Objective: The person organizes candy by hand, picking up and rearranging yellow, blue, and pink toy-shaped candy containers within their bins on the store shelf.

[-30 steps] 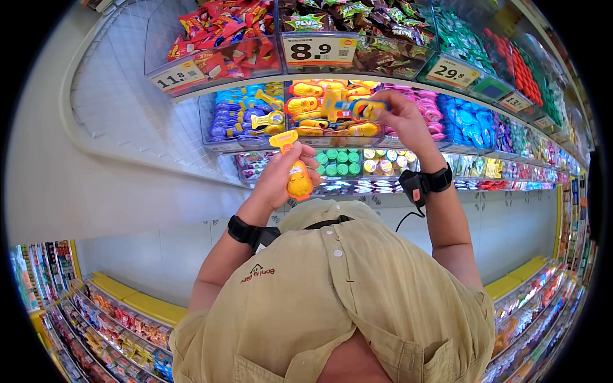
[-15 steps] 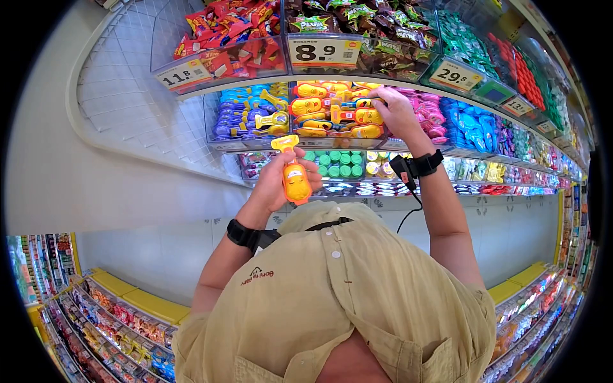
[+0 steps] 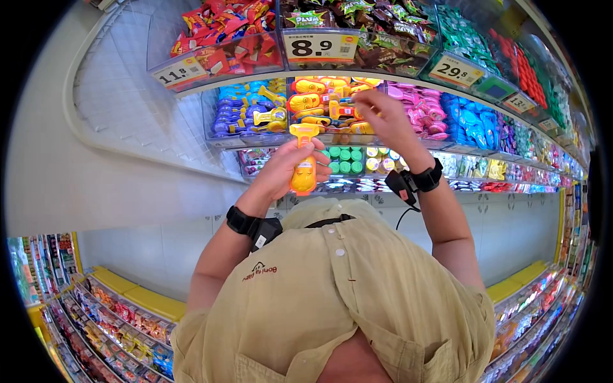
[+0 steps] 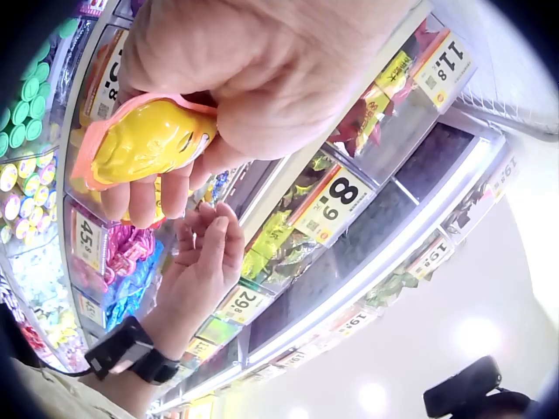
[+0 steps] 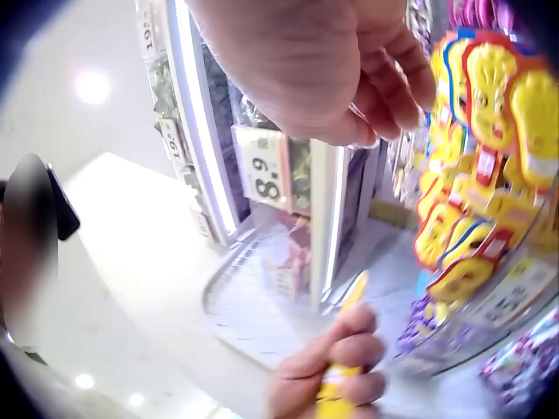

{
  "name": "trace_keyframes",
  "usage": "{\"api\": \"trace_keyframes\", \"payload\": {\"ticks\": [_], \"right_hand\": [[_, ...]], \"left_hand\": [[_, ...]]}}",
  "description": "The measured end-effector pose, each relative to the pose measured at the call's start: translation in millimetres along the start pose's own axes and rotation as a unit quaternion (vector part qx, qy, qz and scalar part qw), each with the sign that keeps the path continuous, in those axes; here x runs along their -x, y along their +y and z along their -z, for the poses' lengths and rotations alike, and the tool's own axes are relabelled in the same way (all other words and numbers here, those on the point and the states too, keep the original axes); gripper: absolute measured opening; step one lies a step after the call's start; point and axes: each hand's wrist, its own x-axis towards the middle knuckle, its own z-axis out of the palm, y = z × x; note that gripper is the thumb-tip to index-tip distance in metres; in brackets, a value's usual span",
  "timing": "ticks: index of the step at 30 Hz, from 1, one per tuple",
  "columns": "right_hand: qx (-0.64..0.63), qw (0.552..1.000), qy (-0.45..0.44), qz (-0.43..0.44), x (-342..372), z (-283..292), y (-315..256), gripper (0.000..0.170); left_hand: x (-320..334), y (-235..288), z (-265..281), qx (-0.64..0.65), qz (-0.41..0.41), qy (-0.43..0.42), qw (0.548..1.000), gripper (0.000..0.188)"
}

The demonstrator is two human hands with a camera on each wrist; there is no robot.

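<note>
My left hand (image 3: 284,171) grips a yellow candy pack (image 3: 304,180) with an orange edge, a moulded sleepy face and a T-shaped end. In the left wrist view the face part of this pack (image 4: 148,144) lies between thumb and fingers. My right hand (image 3: 389,121) holds nothing and hovers in front of a clear bin (image 3: 338,139) on the middle shelf. Its fingers (image 5: 397,92) are loosely bent in the right wrist view. Similar yellow packs (image 5: 491,96) with red and blue edges fill that bin, and one lies crosswise on top with its T-shaped end showing.
Purple and blue packs (image 3: 233,115) sit left of the yellow ones, pink packs (image 3: 421,112) to the right. Above juts a shelf of wrapped sweets with an 8.9 price card (image 3: 319,48). Green-lidded tubs (image 3: 345,159) stand below. A white counter (image 3: 128,185) is at the left.
My right hand held a blue-edged yellow pack above the bin, laid it among the others, let go and drew back a little. The left hand with its pack has shifted right.
</note>
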Motion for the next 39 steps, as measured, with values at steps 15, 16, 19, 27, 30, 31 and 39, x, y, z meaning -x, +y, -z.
{"api": "trace_keyframes", "payload": {"ticks": [15, 16, 19, 27, 30, 31, 39], "right_hand": [[-0.322, 0.924, -0.174, -0.111, 33.8, -59.1, -13.5, 0.025], [-0.327, 0.920, -0.177, -0.126, 32.7, -58.4, -12.4, 0.027], [-0.159, 0.973, -0.130, -0.107, 23.0, -31.9, -20.5, 0.028], [0.318, 0.939, 0.069, 0.116, -5.2, 24.0, 17.7, 0.025], [0.342, 0.934, 0.057, 0.084, -13.7, 26.6, 37.1, 0.021], [0.342, 0.935, 0.052, 0.074, -18.0, 27.0, 40.3, 0.020], [0.353, 0.935, -0.023, 0.035, -33.8, 29.6, 46.8, 0.025]], "left_hand": [[-25.0, -3.5, -18.1, 0.025, -0.137, 0.026, 0.990, 0.041], [-24.8, -2.9, -20.1, 0.025, -0.140, 0.019, 0.990, 0.041], [-17.8, 3.7, -29.5, -0.009, -0.126, 0.097, 0.987, 0.040], [-17.4, -4.2, -2.1, -0.231, -0.199, 0.151, 0.940, 0.037], [-18.4, 11.0, -2.0, -0.438, -0.306, 0.191, 0.824, 0.034], [-19.3, 17.7, -2.8, -0.504, -0.337, 0.205, 0.768, 0.034], [-73.0, 39.0, 13.8, -0.736, -0.407, 0.202, 0.502, 0.031]]}}
